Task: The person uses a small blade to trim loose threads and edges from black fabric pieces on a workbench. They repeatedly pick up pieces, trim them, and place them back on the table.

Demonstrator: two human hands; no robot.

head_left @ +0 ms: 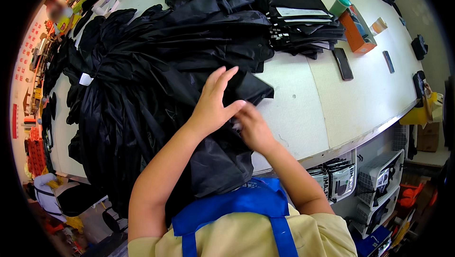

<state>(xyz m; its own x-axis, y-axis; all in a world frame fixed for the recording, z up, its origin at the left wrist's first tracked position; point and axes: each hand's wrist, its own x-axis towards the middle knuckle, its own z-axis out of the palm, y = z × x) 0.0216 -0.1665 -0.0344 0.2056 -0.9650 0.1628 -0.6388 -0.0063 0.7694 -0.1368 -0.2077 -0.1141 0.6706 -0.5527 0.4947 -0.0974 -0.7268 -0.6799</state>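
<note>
A large heap of shiny black fabric (137,58) covers the left half of the white table, and part of it hangs over the front edge. My left hand (213,103) is over the cloth with its fingers spread, holding nothing. Close against its thumb is my right hand (256,129), its fingers curled in and slightly blurred. Something small and pale shows by those fingers, too unclear to name. Beneath both hands a flap of the black cloth reaches to the right over the table. A small white label (86,79) sits on the gathered fabric at the left.
Behind the heap lies a stack of folded black pieces (303,22). To its right are a green-lidded cup (340,5), an orange box (356,32), a phone (343,64) and a small dark bar-shaped item (388,61). Wire baskets (379,176) stand under the table's right edge. A person (66,17) is at far left.
</note>
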